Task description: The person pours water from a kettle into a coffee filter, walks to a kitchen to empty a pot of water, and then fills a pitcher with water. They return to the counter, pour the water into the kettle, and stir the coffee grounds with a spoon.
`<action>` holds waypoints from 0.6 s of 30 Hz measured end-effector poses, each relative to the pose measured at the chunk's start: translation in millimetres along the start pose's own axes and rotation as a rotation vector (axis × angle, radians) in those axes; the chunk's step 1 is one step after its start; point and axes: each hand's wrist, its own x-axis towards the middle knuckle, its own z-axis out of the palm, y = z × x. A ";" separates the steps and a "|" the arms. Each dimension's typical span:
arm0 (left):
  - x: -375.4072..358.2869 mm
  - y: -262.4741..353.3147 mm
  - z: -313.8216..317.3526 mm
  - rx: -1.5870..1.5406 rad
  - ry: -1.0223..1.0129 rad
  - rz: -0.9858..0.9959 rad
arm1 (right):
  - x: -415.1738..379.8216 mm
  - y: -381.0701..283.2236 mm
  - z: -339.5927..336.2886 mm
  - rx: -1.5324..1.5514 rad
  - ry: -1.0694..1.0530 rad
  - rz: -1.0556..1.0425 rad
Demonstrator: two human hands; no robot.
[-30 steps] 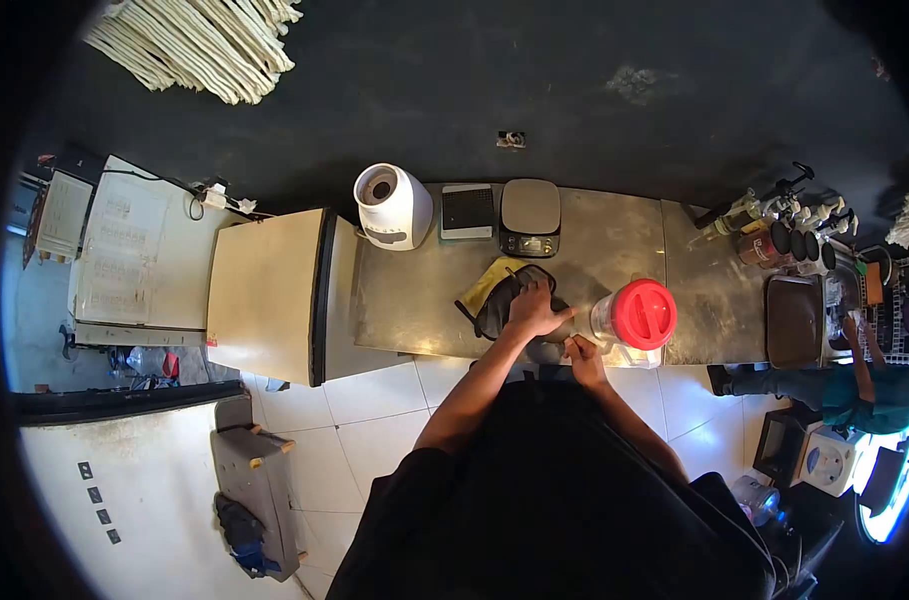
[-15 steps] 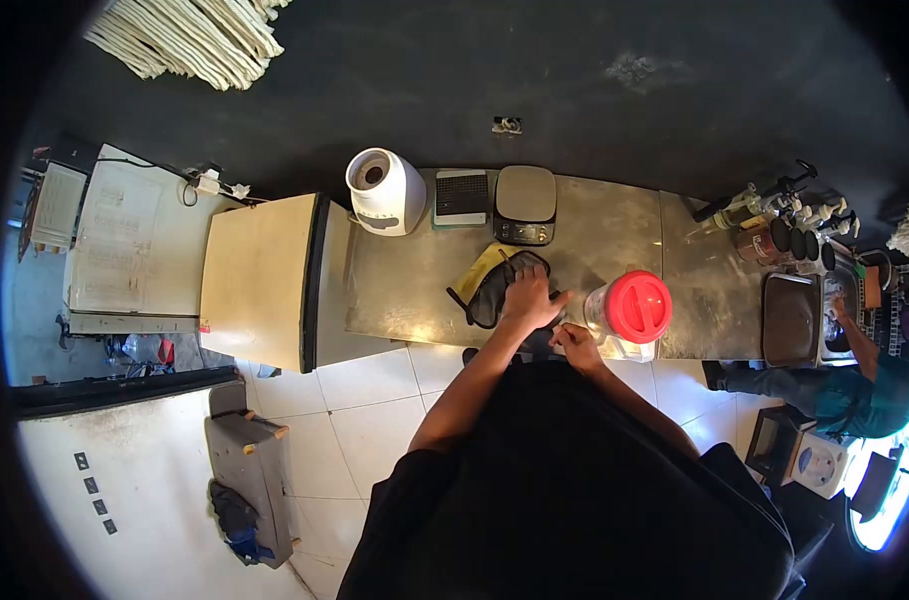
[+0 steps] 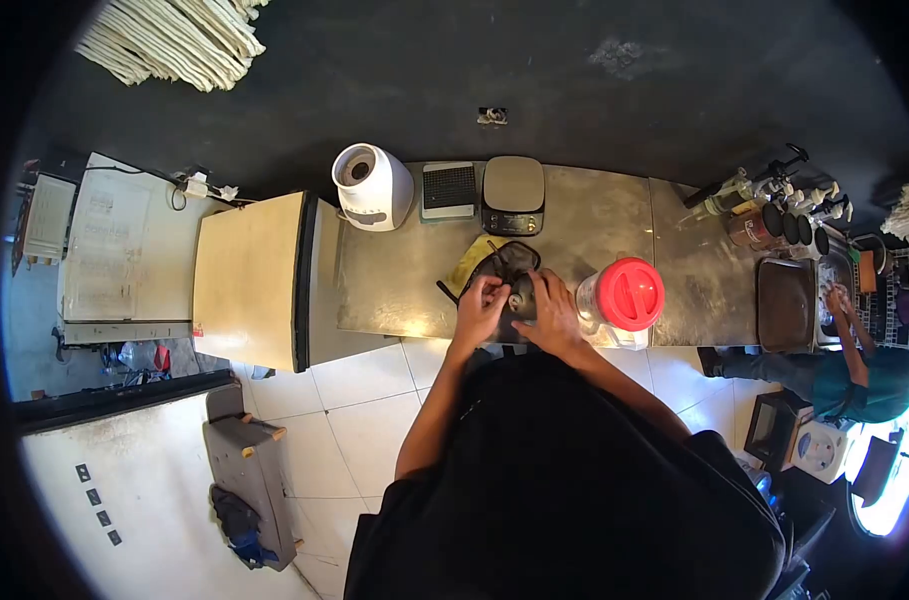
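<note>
A soft black-and-yellow pouch lies near the counter's front edge, its dark part opened up in a loop. My left hand is at its front, fingers curled into a pinch; what they hold is too small to make out. Just to the right, my right hand has its fingers spread over the edge of a dark rounded part between both hands. Close beside my right hand stands a clear tub with a red lid.
Behind the pouch on the metal counter are a kitchen scale, a flat device with a black grid and a white blender base. Bottles and a brown tray stand right. A co-worker is at the sink.
My left hand has drawn back from the top of the pouch into a pinch. My right hand has moved up onto the dark part and spread. The co-worker's hands have come together.
</note>
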 end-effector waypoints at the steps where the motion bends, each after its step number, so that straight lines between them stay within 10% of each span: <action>1: -7.4 -2.6 -6.8 -0.046 0.040 -0.034 | 3.8 1.4 6.1 -0.069 -0.045 -0.002; 18: -54.4 -43.6 -48.5 -0.336 0.013 -0.443 | 8.9 -1.7 3.6 -0.192 0.036 0.026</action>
